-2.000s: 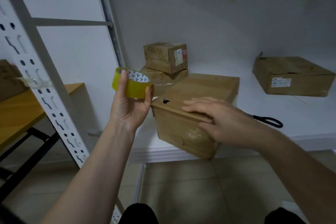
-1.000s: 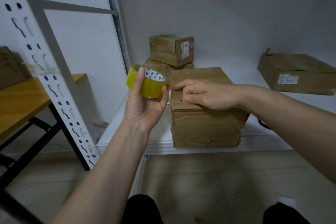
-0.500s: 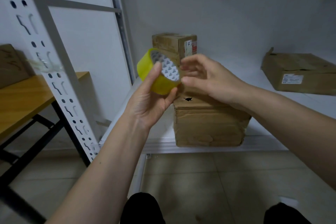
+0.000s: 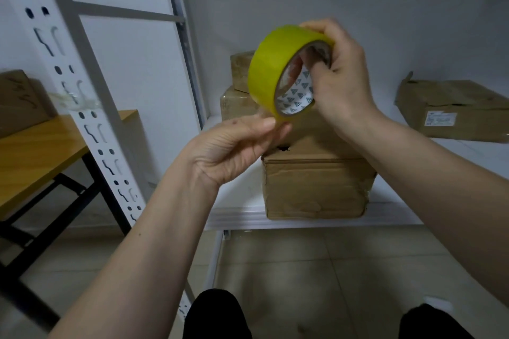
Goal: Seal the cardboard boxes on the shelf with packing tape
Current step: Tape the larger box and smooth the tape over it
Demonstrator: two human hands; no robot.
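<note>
A yellow roll of packing tape is held up in front of me, above the shelf. My right hand grips the roll, with fingers through its core and over its top edge. My left hand sits just below the roll, its thumb and fingertips pinching at the roll's lower edge. Under both hands a brown cardboard box stands at the front edge of the white shelf, with a small dark hole in its top front edge.
Two smaller boxes are stacked at the back left of the shelf, and a flat labelled box lies at the right. A perforated white upright stands to the left, with a wooden table behind it. Tiled floor lies below.
The roll passed from my left hand to my right hand and rose higher. My right hand left the box top. My left hand dropped to the roll's lower edge.
</note>
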